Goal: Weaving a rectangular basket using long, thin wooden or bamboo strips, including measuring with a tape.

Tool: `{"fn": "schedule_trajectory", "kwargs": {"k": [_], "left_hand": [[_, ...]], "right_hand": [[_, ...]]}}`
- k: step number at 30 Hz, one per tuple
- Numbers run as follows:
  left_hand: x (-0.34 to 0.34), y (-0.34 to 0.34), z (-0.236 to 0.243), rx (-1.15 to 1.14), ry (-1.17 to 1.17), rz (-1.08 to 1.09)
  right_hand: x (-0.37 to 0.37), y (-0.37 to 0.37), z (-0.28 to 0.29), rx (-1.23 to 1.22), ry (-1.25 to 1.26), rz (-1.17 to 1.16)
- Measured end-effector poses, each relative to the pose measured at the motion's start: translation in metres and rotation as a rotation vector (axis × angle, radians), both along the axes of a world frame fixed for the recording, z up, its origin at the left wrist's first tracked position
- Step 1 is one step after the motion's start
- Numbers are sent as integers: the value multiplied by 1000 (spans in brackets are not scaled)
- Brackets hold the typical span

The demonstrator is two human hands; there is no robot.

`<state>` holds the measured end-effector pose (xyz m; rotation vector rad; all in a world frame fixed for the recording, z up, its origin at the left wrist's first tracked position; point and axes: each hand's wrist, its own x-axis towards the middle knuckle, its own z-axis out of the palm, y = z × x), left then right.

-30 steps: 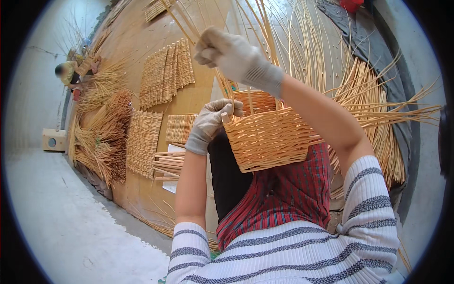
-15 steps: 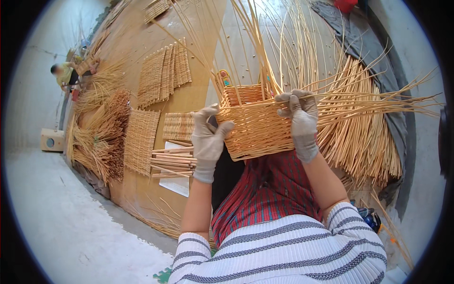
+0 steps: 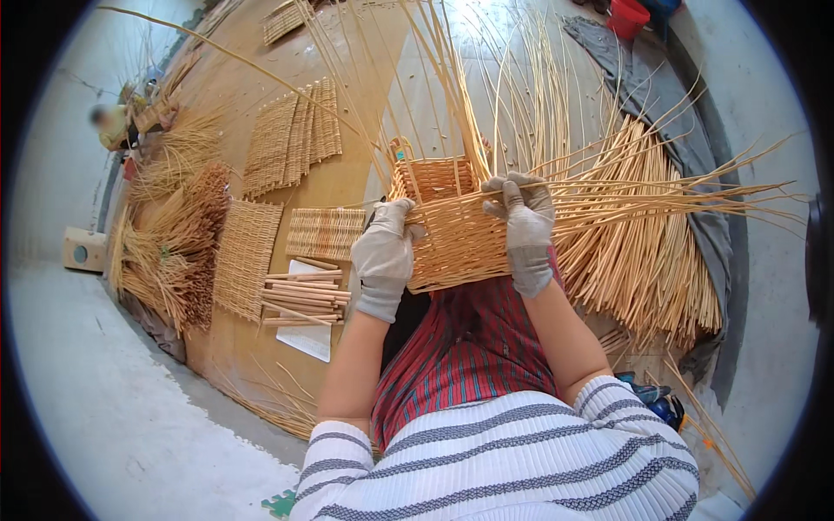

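Note:
A half-woven wicker basket (image 3: 460, 247) rests over my lap, its opening tipped upward and long uncut rods standing from its far side. My left hand (image 3: 385, 247), in a pale work glove, grips the basket's near left corner, thumb against the front wall. At the right end of the near rim, my right hand (image 3: 526, 217), gloved too, pinches a bunch of wicker rods (image 3: 625, 193). Those rods fan out far to the right. The fingertips of my right hand are partly hidden behind the rods and rim.
Flat woven panels (image 3: 247, 259) and short sticks (image 3: 304, 297) on a white sheet lie to the left. Rod bundles (image 3: 174, 260) stand beyond them. On the right is a large rod pile (image 3: 647, 252) on grey cloth. A red bucket (image 3: 627, 17) and another person (image 3: 113, 130) are farther off.
The whole view has shifted a little. My left hand has come up and closed at the basket's rim corner, and a long rod now stretches to the upper left. My right hand keeps its pinch.

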<state>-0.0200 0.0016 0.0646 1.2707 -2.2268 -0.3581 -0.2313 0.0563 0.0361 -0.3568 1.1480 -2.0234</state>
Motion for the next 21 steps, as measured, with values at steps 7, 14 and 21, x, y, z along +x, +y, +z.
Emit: {"fn": "schedule_trajectory", "kwargs": {"k": [7,14,21], "left_hand": [[-9,-26,2,682,204,7],[-25,-41,-1,683,233,212],[-4,-47,-3,865,428,127]], "right_hand": [[-7,4,17,32,217,15],[33,-134,96,28,1218,215],[-35,3,72,338,839,138]]}}
